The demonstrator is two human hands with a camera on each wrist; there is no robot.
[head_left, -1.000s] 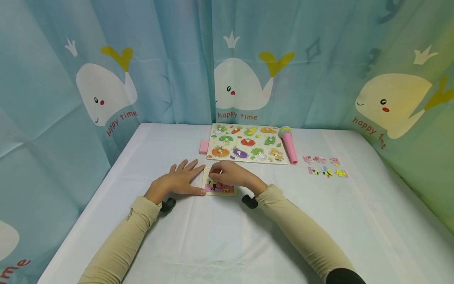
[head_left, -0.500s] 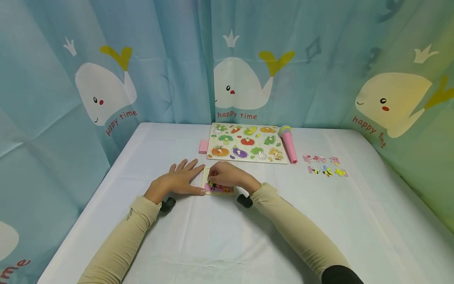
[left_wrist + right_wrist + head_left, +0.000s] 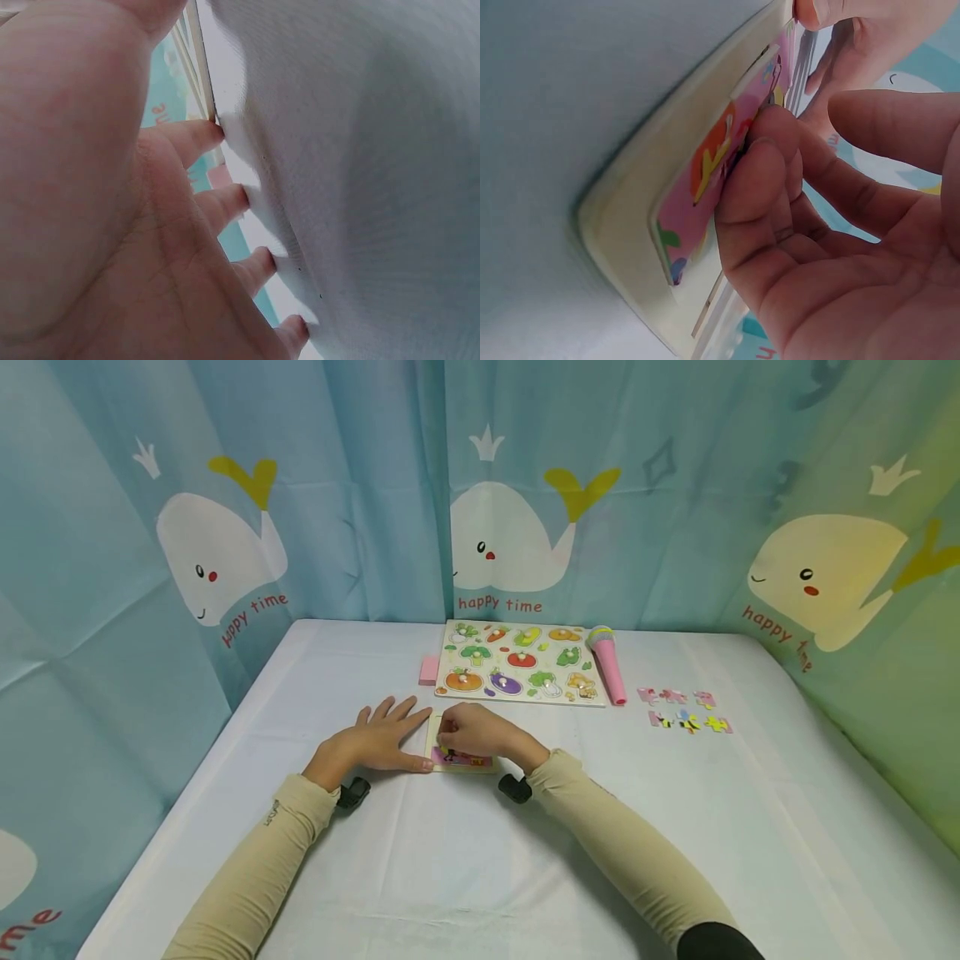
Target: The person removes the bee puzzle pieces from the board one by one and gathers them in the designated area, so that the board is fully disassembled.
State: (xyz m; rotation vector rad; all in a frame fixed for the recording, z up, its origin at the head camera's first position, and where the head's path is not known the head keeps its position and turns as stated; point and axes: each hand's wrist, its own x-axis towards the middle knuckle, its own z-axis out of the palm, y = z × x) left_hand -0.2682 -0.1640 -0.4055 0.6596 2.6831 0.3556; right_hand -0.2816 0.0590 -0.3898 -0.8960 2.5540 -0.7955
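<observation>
A small pale-framed jigsaw board (image 3: 429, 748) lies on the table with a pink picture strip (image 3: 468, 760) along its near side. My left hand (image 3: 377, 742) lies with fingers spread at the board's left edge, thumb (image 3: 416, 764) at the near left corner. Over the board, my right hand (image 3: 480, 729) has its fingers curled down onto the picture. In the right wrist view, curled fingertips (image 3: 754, 176) touch the fitted pink puzzle pieces (image 3: 679, 225); I cannot tell whether they pinch a piece. The hand hides the board's far part.
Several loose puzzle pieces (image 3: 686, 722) lie in two rows at the right. A vegetable peg puzzle (image 3: 521, 681) stands behind the board, with a pink toy microphone (image 3: 609, 668) to its right and a pink block (image 3: 428, 671) to its left. Whale-print curtains (image 3: 360, 527) enclose the table.
My right hand has shifted slightly left and lower over the jigsaw board, covering more of the yellow-and-black figure. The left hand stays put.
</observation>
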